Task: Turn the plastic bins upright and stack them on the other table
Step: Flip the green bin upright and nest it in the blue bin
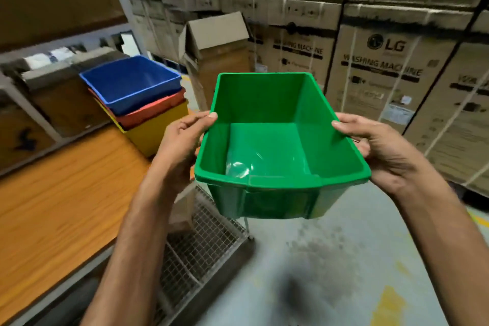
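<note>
An upright green plastic bin point(267, 145) is held in the air over the floor at the centre of the view. My left hand point(182, 140) grips its left rim with the thumb over the edge. My right hand point(378, 148) grips the right rim the same way. On the far corner of the wooden table point(60, 198) at the left stands a stack of three upright bins: a blue bin point(129, 82) on top, a red bin point(153, 111) under it, a yellow bin point(156, 132) at the bottom. The green bin is to the right of the stack, apart from it.
Stacked cardboard washing-machine boxes point(383, 66) fill the back and right. An open cardboard box point(217, 45) stands behind the green bin. A wire-mesh cage point(195, 249) sits below the table's right edge. Shelving with cartons point(53, 98) runs behind the table. Grey concrete floor point(330, 259) lies below.
</note>
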{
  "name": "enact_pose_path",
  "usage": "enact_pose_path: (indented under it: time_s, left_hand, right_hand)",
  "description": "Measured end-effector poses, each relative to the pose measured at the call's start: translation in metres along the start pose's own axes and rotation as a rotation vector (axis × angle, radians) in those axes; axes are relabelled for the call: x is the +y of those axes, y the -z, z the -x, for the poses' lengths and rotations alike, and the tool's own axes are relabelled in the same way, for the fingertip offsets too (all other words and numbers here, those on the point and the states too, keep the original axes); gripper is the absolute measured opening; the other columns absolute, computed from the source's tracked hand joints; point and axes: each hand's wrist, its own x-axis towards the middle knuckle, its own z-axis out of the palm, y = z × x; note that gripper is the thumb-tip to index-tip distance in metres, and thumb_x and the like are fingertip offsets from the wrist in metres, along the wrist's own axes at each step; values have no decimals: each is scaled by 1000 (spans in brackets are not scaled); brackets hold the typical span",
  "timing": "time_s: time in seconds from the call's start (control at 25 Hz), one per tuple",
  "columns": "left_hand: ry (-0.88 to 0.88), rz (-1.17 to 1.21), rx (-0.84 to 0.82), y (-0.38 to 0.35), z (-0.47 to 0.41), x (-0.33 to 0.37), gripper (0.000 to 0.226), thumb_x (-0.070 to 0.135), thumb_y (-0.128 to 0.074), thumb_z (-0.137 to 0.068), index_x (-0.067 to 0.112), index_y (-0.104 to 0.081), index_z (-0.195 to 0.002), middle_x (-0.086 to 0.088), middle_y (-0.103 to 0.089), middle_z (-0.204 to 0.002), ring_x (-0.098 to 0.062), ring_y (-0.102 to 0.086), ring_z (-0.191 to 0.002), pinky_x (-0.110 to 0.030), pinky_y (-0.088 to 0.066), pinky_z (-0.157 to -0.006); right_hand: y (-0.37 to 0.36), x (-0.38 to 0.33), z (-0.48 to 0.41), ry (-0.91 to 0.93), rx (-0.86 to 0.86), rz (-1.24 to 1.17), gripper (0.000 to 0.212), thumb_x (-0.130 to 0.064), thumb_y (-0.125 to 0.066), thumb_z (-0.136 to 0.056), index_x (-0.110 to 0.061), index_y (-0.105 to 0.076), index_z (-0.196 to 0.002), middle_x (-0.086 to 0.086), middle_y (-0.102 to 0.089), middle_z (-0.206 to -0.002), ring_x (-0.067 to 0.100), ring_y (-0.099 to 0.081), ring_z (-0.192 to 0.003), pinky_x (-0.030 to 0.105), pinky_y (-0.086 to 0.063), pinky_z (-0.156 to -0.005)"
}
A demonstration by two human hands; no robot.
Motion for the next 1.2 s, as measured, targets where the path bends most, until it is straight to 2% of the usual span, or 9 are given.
enact_pose_path:
  time_s: [0.08, 0.16, 0.44, 0.64, 0.72, 0.88, 1.04, 1.12, 1.2]
  left_hand:
    - [-36, 27, 61, 4, -11, 26, 13, 19, -68, -96, 16, -75, -106, 6, -80, -90, -14, -71, -87, -30, -52, -82]
    - [-72, 46, 136, 14, -20, 51, 16, 19, -72, -92, 16, -75, -107, 1, -79, -95, -21, -68, -95, -40, -47, -92]
    - [-204, -19, 369, 66, -72, 108, 14, 17, -74, -88, 16, -76, -102, -2, -81, -91, -30, -68, -92, -57, -47, -104]
    - [-316, -74, 471, 110, -128, 137, 22, 7, -65, -95, 14, -72, -115, -2, -81, -96, -14, -75, -85, -34, -62, -83]
    - [-319, -161, 468, 128, -150, 142, 36, 11, -67, -93, 15, -69, -129, -8, -76, -121, -19, -71, -102, -40, -56, -90]
    - [-303, -237, 565, 151, -193, 150, 39, 12, -61, -98, 24, -66, -135, 6, -74, -126, -4, -69, -99, -22, -54, -70]
    - [-271, -222, 685, 162, -234, 144, 40, 9, -56, -102, 25, -64, -137, 7, -73, -127, -3, -69, -96, -22, -55, -70]
    - [-224, -191, 744, 171, -249, 136, 36, 9, -57, -101, 25, -66, -132, 8, -75, -119, -4, -72, -95, -22, -58, -68]
    - [-158, -106, 748, 185, -261, 127, 34, 9, -60, -99, 20, -67, -131, 2, -76, -119, -12, -72, -106, -31, -59, -83]
  right_hand:
    - [-12, -22, -40, -6, -108, 18, 45, 0, -57, -94, -2, -60, -139, 14, -68, -135, 20, -74, -109, 33, -58, -96]
    - [-32, -38, -77, -22, -208, 9, 45, 1, -54, -95, -2, -59, -139, 14, -70, -133, 25, -67, -123, 38, -52, -105]
    - [-140, -70, -184, 23, -426, 4, 41, 4, -51, -97, 5, -58, -137, 21, -67, -134, 27, -68, -116, 35, -58, -97]
    - [-221, -83, -252, 77, -512, 93, 30, 7, -56, -94, -6, -66, -120, 13, -69, -125, 27, -66, -116, 45, -49, -110]
    - [-252, -87, -278, 140, -520, 131, 29, 9, -58, -94, -13, -67, -110, 8, -68, -114, 21, -64, -104, 42, -54, -105]
    - [-308, -82, -339, 189, -568, 151, 33, 10, -58, -95, -16, -67, -114, -1, -70, -102, 9, -68, -90, 26, -59, -80]
    - [-350, -72, -393, 131, -640, 187, 38, 11, -54, -96, -12, -65, -124, -5, -73, -100, 4, -70, -86, 25, -60, -80]
    - [-364, -66, -412, 85, -679, 205, 35, 10, -52, -97, -14, -67, -117, -3, -73, -105, 9, -70, -96, 35, -58, -95]
    - [-376, -59, -423, 32, -708, 244, 33, 10, -46, -100, -15, -67, -104, -4, -69, -95, 7, -66, -85, 27, -59, -88]
